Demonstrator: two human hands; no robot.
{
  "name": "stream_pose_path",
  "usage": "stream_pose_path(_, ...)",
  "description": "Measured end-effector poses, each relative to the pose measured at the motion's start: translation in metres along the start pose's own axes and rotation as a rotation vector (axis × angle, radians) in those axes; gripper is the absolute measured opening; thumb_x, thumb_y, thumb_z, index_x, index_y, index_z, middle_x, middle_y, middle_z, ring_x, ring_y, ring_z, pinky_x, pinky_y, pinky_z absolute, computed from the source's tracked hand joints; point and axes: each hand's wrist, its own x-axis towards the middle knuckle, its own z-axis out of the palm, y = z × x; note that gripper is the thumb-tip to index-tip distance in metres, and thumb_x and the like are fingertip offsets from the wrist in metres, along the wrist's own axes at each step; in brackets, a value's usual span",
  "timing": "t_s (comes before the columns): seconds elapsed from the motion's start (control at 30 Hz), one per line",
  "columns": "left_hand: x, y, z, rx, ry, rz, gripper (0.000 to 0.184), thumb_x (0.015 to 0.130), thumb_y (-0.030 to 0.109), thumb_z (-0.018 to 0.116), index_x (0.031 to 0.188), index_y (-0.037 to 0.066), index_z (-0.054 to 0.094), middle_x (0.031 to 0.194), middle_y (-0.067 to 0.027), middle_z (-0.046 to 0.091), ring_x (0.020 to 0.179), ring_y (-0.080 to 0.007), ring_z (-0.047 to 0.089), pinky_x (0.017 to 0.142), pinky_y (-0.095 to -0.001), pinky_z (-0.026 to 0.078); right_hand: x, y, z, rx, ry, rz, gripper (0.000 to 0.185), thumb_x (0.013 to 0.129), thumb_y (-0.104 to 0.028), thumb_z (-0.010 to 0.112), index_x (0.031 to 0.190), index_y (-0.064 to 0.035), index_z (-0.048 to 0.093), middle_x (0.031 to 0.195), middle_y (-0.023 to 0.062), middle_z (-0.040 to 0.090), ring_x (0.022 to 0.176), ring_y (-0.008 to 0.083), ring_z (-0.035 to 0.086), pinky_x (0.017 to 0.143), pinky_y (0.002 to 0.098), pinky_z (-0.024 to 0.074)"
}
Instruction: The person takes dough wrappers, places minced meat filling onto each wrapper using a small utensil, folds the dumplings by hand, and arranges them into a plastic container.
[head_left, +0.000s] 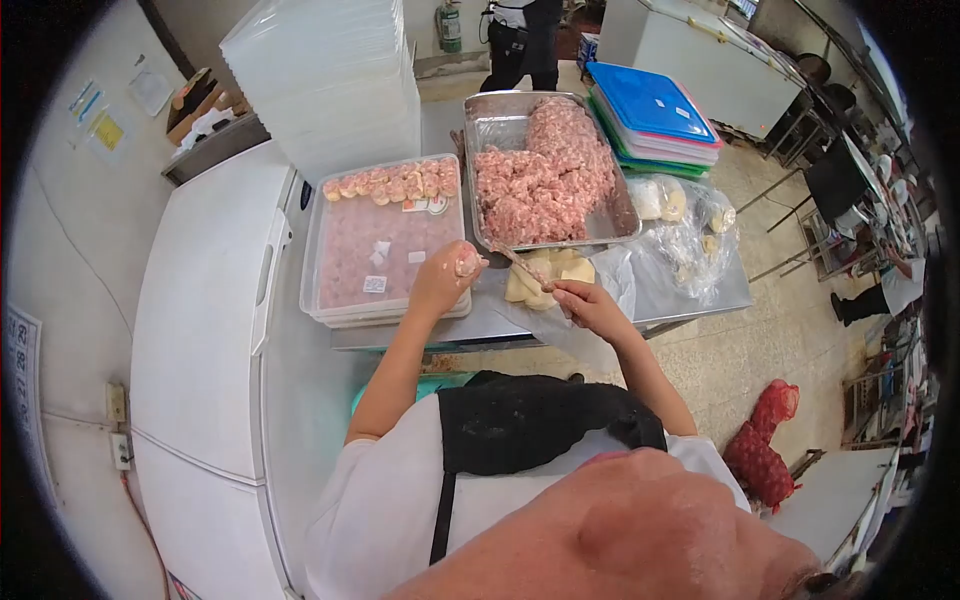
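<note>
My left hand [436, 284] is closed around a small meat-filled dumpling [466, 263], beside the right edge of a plastic tray. In my right hand [592, 310] is a thin spatula [522, 267], its tip end reaching toward the meat tray's near edge. Pale yellow dumpling wrappers [575, 270] lie on plastic just below the spatula. Beyond both hands, a metal tray [632, 222] holds a large mound of pinkish ground meat [540, 180]. To the left, rows of open-topped dumplings [400, 182] sit along the far side of the lidded plastic tray [345, 240].
Tall stacked clear containers [320, 90] stand at the back left, beside a white freezer [210, 290]. Lidded boxes with a blue lid [650, 100] and bagged wrappers [690, 235] are on the right. A person [520, 45] stands behind the table; a red net sack [762, 450] lies on the floor.
</note>
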Motion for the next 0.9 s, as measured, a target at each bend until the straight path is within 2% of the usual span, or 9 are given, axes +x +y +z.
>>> stream_pose_path(0.5, -0.001, 0.008, -0.001, 0.046, -0.015, 0.035, 0.029, 0.083, 0.032, 0.066, 0.089, 0.005, 0.058, 0.087, -0.0149, 0.062, 0.080, -0.0370, 0.060, 0.069, -0.0427, 0.048, -0.009, 0.005, 0.002, 0.029, 0.025, 0.053, 0.035, 0.094, -0.028, 0.057, 0.117, -0.0017, 0.061, 0.068, -0.0070, 0.046, 0.057, 0.0028, 0.041, 0.050, 0.0203, 0.0337)
stream_pose_path(0.9, -0.003, 0.005, 0.009, 0.101, 0.006, 0.018, 0.026, 0.083, 0.030, 0.065, 0.089, 0.005, 0.059, 0.088, -0.0137, 0.063, 0.081, -0.0360, 0.060, 0.069, -0.0437, 0.048, -0.006, 0.009, 0.006, -0.035, 0.002, -0.029, 0.032, 0.094, -0.027, 0.057, 0.115, -0.0043, 0.063, 0.067, -0.0051, 0.048, 0.058, 0.0050, 0.042, 0.051, 0.0220, 0.0351)
